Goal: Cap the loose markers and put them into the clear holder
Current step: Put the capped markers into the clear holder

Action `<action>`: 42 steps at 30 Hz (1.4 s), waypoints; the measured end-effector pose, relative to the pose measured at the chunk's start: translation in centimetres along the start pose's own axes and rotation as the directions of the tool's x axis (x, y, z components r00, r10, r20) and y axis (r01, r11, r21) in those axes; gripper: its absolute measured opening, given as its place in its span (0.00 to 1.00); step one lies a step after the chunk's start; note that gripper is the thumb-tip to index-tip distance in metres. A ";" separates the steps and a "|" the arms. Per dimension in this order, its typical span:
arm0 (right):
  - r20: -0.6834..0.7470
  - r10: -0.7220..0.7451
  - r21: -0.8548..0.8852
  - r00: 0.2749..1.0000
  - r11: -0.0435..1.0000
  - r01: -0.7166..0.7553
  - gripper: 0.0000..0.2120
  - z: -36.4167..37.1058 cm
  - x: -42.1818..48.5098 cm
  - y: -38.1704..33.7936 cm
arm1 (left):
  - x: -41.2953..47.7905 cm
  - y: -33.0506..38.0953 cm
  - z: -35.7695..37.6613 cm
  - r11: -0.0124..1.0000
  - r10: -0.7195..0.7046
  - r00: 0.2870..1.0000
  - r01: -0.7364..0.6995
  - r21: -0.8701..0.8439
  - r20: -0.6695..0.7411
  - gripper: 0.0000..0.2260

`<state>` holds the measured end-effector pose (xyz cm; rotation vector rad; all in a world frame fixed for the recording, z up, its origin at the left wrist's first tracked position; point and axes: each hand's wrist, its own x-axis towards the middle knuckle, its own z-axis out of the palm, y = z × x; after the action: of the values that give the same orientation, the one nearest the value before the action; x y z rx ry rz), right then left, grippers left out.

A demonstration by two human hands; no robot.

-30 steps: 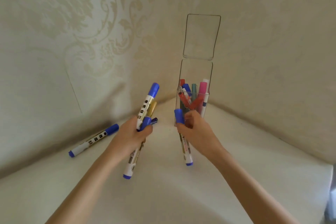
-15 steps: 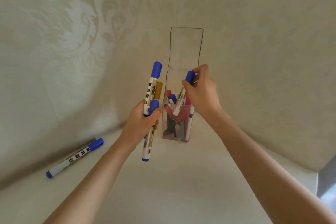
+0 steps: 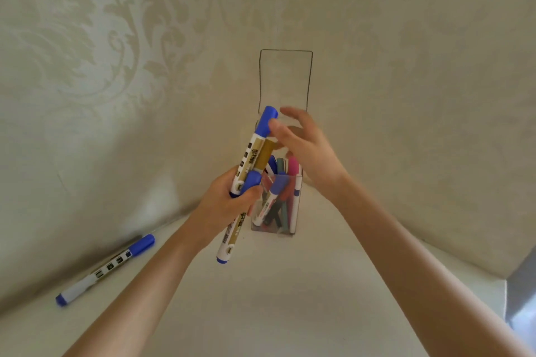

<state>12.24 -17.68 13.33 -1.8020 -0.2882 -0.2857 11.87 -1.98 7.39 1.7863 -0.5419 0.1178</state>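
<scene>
Head view: my left hand (image 3: pixel 229 206) clamps a bundle of markers (image 3: pixel 251 153) just before the clear holder (image 3: pixel 272 230). My right hand (image 3: pixel 307 151) is open, fingers spread, beside the top blue cap. They look light, stiff and slick, so I'd pinch one mid-barrel. Another marker (image 3: pixel 106 268) lies well left.

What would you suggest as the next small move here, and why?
Probably the open right hand should pinch the tall blue-capped marker gripped in the left hand: its fingers are beside that cap, and the clear holder stands close.
</scene>
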 end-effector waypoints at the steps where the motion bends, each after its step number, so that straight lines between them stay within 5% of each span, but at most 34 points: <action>1: 0.044 0.006 0.060 0.999 0.998 -0.009 0.21 0.1 0.2 -0.5 | 0.2 0.3 0.2 1.000 0.001 1.000 -0.001 0.012 0.016 0.04; 5: 0.021 -0.068 0.160 0.997 0.985 0.064 0.14 0.5 0.5 -1.7 | 0.8 0.8 0.7 0.999 -0.023 1.000 0.023 0.034 -0.020 0.04; 9: -0.259 -0.128 0.255 0.957 0.947 0.195 0.12 -0.7 0.7 -2.0 | 1.2 0.8 0.1 0.999 -0.046 0.998 0.047 -0.004 0.040 0.08; 14: -0.524 -0.221 0.093 0.822 0.945 0.314 0.15 -3.9 1.3 -1.7 | 3.1 1.9 -1.2 0.974 -0.050 0.948 -0.022 -0.223 -0.314 0.03; 20: -0.272 -0.276 -0.372 0.922 0.914 0.164 0.16 -2.6 0.6 1.5 | 6.0 4.5 -0.8 0.933 -0.001 0.864 -0.181 -0.312 -0.504 0.03; 27: -0.158 -0.321 -0.622 0.934 0.767 0.158 0.19 -1.9 0.0 3.3 | 6.5 4.0 0.0 0.931 0.042 0.880 -0.206 -0.300 -0.474 0.04; 31: -0.121 -0.349 -0.690 0.929 0.702 0.173 0.13 -2.2 0.2 3.4 | 6.1 2.2 -0.5 0.985 0.169 0.873 -0.168 0.044 -0.457 0.05; 35: -0.057 -0.356 -0.717 0.933 0.665 0.210 0.10 -1.5 0.1 3.0 | 6.0 1.8 -0.7 0.903 0.284 0.891 -0.124 0.412 -0.354 0.08; 42: -0.063 -0.226 -0.751 0.972 0.653 0.103 0.06 -0.8 0.8 3.5 | 6.7 2.2 -0.2 0.878 0.213 0.944 -0.073 0.474 -0.250 0.07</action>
<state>14.13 -19.25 10.64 -2.5605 -0.2416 -0.7600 16.95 -4.23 11.82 2.1342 -0.4523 0.6581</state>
